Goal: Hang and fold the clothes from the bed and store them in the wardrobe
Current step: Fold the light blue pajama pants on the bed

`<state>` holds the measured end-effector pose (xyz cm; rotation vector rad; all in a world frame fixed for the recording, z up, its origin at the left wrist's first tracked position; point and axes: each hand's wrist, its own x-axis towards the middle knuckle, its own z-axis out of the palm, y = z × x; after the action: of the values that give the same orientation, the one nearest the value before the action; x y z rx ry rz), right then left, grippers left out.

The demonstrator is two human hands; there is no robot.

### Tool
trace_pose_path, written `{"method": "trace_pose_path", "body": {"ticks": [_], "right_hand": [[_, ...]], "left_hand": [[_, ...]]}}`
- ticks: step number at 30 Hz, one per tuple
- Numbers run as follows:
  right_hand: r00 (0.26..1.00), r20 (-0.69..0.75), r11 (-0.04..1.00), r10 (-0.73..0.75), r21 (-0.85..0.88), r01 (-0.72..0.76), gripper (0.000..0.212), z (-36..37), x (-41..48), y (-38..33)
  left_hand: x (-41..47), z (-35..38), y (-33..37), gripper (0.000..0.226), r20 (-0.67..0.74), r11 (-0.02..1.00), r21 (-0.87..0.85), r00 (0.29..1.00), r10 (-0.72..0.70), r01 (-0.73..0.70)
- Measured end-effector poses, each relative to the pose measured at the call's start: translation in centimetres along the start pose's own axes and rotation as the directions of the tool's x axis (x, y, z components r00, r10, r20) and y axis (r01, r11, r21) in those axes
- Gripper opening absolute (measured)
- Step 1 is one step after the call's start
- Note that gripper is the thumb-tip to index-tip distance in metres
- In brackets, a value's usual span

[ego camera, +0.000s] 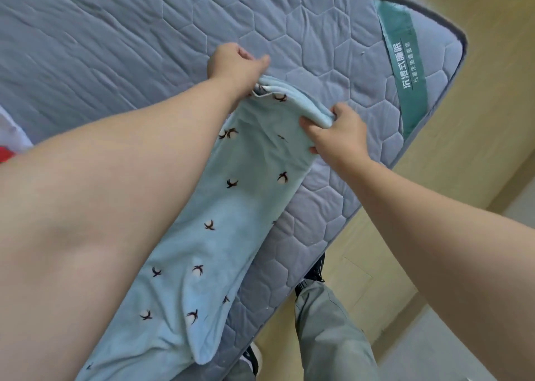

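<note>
We hold a light blue garment point(231, 207) printed with small dark birds, stretched lengthwise along the near edge of the bed point(115, 47). Our left hand point(236, 62) has its fingers curled and grips the far end of the cloth, where it bunches under the palm. Our right hand point(335, 137) clamps the thick folded edge beside it, fingers over and thumb beneath. The lower end lies over the mattress side. A green label point(405, 62) crosses the mattress corner. Below, grey trousers point(327, 322) and a dark shoe point(254, 357) stand on the wooden floor point(463, 178).
</note>
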<state>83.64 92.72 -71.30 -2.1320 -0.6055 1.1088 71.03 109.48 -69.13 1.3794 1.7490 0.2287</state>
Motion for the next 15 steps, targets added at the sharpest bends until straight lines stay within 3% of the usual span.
{"method": "trace_pose_path", "body": {"ticks": [3, 5, 7, 10, 12, 15], "right_hand": [[0.983, 0.1, 0.968, -0.152, -0.184, 0.168, 0.03, 2.3, -5.2, 0.0], [0.936, 0.252, 0.855, -0.247, -0.397, 0.333, 0.036, 4.7, -8.8, -0.1], [0.861, 0.415, 0.698, -0.294, -0.522, 0.49, 0.04, 7.6, -12.3, -0.3], [0.73, 0.624, 0.559, -0.279, -0.512, 0.652, 0.038, 12.1, -17.9, 0.1], [0.659, 0.71, 0.497, -0.248, -0.49, 0.716, 0.035, 14.9, -21.7, 1.2], [0.576, 0.794, 0.471, -0.194, -0.44, 0.765, 0.033, 18.4, -26.9, 3.3]], "left_hand": [[-3.0, -3.1, -4.4, 0.024, -0.116, 0.989, -0.1, 0.986, -0.119, 0.107], [-5.1, -5.0, -8.4, 0.032, -0.162, 0.923, -0.283, 0.935, -0.315, 0.261], [-7.2, -7.1, -12.5, 0.039, -0.077, 0.736, -0.52, 0.834, -0.546, 0.434], [-11.2, -10.4, -18.6, 0.014, 0.218, 0.402, -0.682, 0.695, -0.685, 0.611], [-13.9, -12.1, -23.1, 0.013, 0.295, 0.298, -0.712, 0.655, -0.696, 0.636], [-17.6, -14.6, -30.4, 0.036, 0.271, 0.196, -0.79, 0.618, -0.738, 0.581]]}}
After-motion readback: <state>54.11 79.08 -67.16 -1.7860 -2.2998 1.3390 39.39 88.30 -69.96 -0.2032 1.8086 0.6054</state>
